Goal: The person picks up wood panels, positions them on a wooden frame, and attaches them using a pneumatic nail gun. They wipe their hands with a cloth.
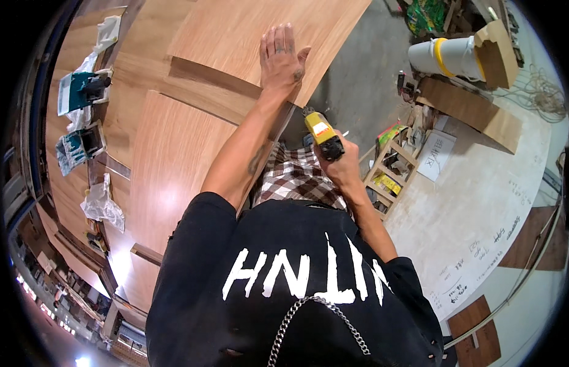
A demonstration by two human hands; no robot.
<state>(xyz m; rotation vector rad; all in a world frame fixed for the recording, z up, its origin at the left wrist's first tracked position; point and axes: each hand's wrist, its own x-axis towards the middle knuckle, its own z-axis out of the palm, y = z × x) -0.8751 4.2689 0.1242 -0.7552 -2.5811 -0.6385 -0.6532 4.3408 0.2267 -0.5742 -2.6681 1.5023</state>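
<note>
My left hand (pixel 282 66) lies flat on a pale wood-grain panel (pixel 260 27), its fingers stretched out and close together. In my right hand (pixel 342 165) is a yellow nail gun (pixel 321 131) with a black end cap, my fingers wrapped around its grip. The nail gun's nose is at the near right corner of that panel; whether it touches the wood I cannot tell. A second wood-grain panel (pixel 174 147) lies on the left, with a recessed strip (pixel 214 85) between the two. My left forearm hides part of both panels.
Teal-and-white tools (pixel 81 92) and crumpled white plastic (pixel 103 205) lie along the bench's left side. To the right are a white board (pixel 486 214) with handwriting, a wooden crate (pixel 391 174) of odds and ends, a white bucket (pixel 458 56) on its side and coiled cable (pixel 544 95).
</note>
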